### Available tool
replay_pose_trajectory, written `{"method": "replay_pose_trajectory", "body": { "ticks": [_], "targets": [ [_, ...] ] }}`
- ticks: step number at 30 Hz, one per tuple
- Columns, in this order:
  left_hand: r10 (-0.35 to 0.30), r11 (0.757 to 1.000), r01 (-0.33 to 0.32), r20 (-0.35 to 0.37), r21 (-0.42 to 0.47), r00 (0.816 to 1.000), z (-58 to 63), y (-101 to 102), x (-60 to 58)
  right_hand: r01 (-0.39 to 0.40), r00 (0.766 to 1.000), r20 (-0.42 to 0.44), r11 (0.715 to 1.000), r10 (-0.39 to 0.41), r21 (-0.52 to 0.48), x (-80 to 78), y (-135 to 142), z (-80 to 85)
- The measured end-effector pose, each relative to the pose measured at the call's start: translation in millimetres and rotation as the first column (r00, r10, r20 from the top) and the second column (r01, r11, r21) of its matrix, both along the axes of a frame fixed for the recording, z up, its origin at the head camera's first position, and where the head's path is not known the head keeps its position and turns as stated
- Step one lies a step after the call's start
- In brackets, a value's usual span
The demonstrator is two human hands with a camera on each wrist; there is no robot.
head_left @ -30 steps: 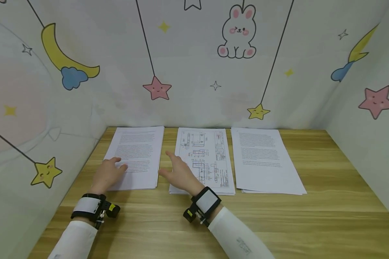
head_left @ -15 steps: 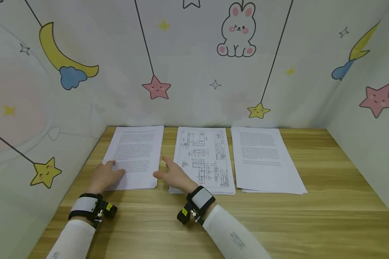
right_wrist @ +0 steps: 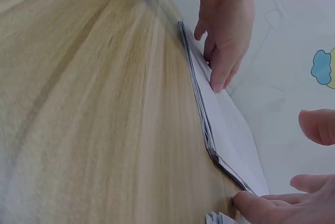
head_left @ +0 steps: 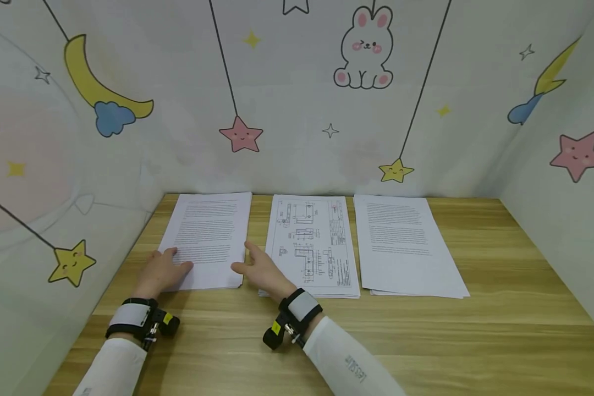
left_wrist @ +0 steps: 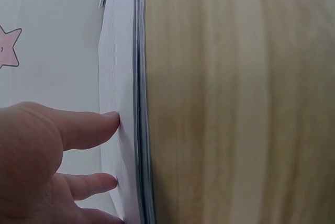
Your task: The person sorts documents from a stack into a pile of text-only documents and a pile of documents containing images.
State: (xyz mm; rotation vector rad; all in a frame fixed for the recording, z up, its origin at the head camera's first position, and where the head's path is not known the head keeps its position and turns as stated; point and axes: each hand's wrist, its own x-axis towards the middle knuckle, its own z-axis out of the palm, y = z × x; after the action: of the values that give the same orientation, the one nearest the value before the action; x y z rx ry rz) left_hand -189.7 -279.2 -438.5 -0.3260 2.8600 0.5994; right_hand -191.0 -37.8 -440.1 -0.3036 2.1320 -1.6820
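Observation:
A stack of printed text sheets (head_left: 210,228) lies at the left of the table. My left hand (head_left: 159,273) rests on its lower left part, fingers extended. In the left wrist view, the thumb (left_wrist: 94,129) and fingers meet the top page above the layered paper edges. My right hand (head_left: 264,273) is at the right edge of this stack, thumb and fingers spread, overlapping the lower left of the middle stack of technical drawings (head_left: 322,234). In the right wrist view, a fingertip (right_wrist: 243,200) sits right at the text stack's corner.
To the right lies another stack of text pages (head_left: 406,247), its lower sheets slightly askew. The wooden table (head_left: 227,341) runs back to a white cloth wall (head_left: 297,82) printed with cartoon figures. Similar walls stand on both sides.
My right hand has moved left from over the gap and drawing stack to the right edge of the text stack. My left hand has shifted slightly toward me, settling on the page.

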Motion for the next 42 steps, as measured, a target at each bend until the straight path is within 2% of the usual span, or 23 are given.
{"method": "replay_pose_trajectory", "body": {
  "ticks": [7,11,13,17,18,20,26,32,37,42],
  "targets": [
    [-0.02,1.0,0.02,-0.002,0.007,1.0,0.9,3.1,1.4,0.028,0.998,0.054,0.998,-0.025,-0.054,-2.4,-4.1,-3.7],
    [-0.035,0.999,0.035,-0.024,0.023,0.999,0.0,3.5,2.7,0.112,0.986,0.138,0.987,-0.096,-0.115,-5.1,-4.9,-3.4],
    [-0.044,0.999,0.044,-0.033,0.025,0.999,-0.8,3.5,3.4,0.172,0.97,0.205,0.966,-0.132,-0.193,-6.7,-3.9,-2.6],
    [-0.067,0.998,0.067,-0.043,0.021,0.997,-1.2,4.5,4.4,0.296,0.918,0.363,0.887,-0.161,-0.354,-9.8,-0.1,-1.3],
    [-0.07,0.997,0.071,-0.043,0.022,0.997,-1.0,5.1,4.7,0.314,0.908,0.388,0.872,-0.159,-0.376,-10.4,0.6,-1.1],
    [-0.074,0.997,0.076,-0.043,0.032,0.996,0.3,7.1,5.5,0.333,0.894,0.419,0.859,-0.158,-0.388,-11.7,0.9,-1.3],
    [-0.093,0.993,0.098,-0.07,0.062,0.993,5.1,16.4,11.2,0.286,0.9,0.416,0.897,-0.131,-0.337,-13.4,-3.6,-7.3],
    [-0.116,0.989,0.125,-0.108,0.082,0.987,6.1,26.3,17.0,0.246,0.914,0.394,0.908,-0.1,-0.34,-11.7,-7.1,-13.1],
    [-0.106,0.989,0.117,-0.115,0.093,0.988,4.5,30.4,18.3,0.254,0.926,0.35,0.921,-0.142,-0.296,-12.9,-6.7,-16.5],
    [-0.066,0.986,0.084,-0.125,0.145,0.99,2.2,28.7,18.6,0.283,0.926,0.331,0.917,-0.184,-0.281,-12.8,-4.8,-18.1]
  ]
}}
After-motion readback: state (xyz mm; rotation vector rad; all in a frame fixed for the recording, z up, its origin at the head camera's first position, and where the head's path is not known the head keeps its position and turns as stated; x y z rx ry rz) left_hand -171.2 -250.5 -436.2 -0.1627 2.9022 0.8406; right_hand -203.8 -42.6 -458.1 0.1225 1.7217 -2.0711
